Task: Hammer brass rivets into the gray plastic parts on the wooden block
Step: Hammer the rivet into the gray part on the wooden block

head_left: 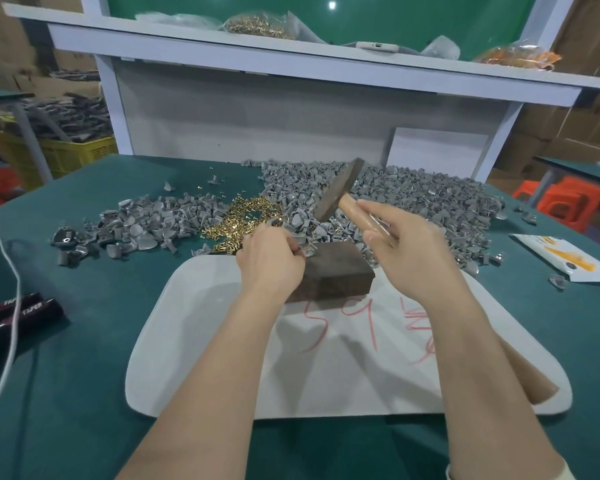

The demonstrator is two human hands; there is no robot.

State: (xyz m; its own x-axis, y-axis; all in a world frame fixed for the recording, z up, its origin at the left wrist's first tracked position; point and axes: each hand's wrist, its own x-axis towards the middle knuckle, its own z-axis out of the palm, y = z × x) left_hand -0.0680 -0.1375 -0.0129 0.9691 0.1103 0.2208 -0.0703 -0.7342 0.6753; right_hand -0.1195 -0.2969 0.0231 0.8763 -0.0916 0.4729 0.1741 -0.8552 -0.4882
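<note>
A dark wooden block (336, 271) stands on a white tray (194, 341) in the middle of the green table. My left hand (274, 258) pinches a small gray plastic part (308, 251) with a rivet at the block's near-left top corner. My right hand (406, 251) grips the wooden handle of a hammer (340, 190), whose metal head is raised above and behind the block. A heap of brass rivets (243, 220) lies just behind my left hand.
Big piles of gray plastic parts (413, 199) spread across the table behind the block, with another pile (136, 230) at left. A white packet (565, 258) lies at right, dark handles (18, 310) and a white cable at left. A shelf (291, 53) overhangs the back.
</note>
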